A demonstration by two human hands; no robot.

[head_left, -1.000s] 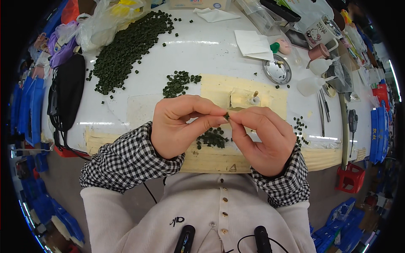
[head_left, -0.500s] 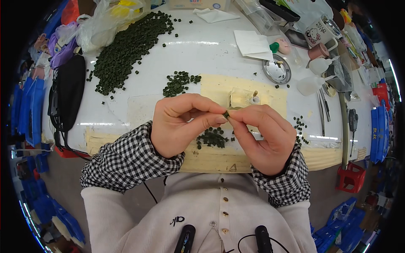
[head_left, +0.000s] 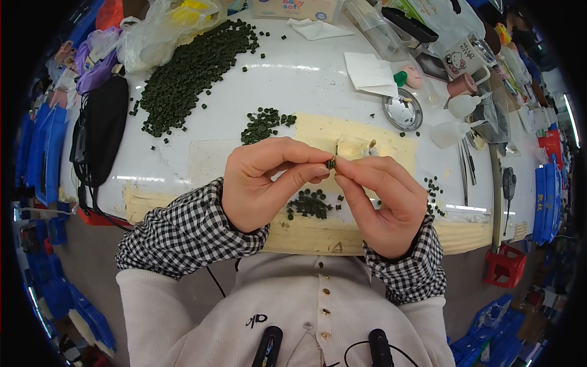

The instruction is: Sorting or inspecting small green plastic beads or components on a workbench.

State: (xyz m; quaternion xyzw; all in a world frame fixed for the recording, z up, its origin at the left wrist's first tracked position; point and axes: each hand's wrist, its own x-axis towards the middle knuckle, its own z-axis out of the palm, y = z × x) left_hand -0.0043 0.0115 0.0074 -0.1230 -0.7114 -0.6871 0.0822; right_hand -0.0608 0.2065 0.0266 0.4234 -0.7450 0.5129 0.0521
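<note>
My left hand (head_left: 269, 181) and my right hand (head_left: 382, 197) meet fingertip to fingertip above the near edge of a white table (head_left: 293, 79). Pinched between them is one small dark green bead (head_left: 331, 163). A thin pin or wire seems to stand up from the bead; which hand holds it I cannot tell. Just below the hands lies a small heap of the same green beads (head_left: 309, 203). Another small heap (head_left: 264, 123) sits beyond my left hand. A big spread of beads (head_left: 192, 70) covers the far left of the table.
A black pouch (head_left: 104, 131) lies at the table's left edge, plastic bags (head_left: 162, 27) behind it. A round metal tin (head_left: 403, 110), white paper (head_left: 370, 72), small squeeze bottles (head_left: 449, 131) and thin tools (head_left: 468, 168) crowd the right. A red block (head_left: 504, 267) hangs at the lower right.
</note>
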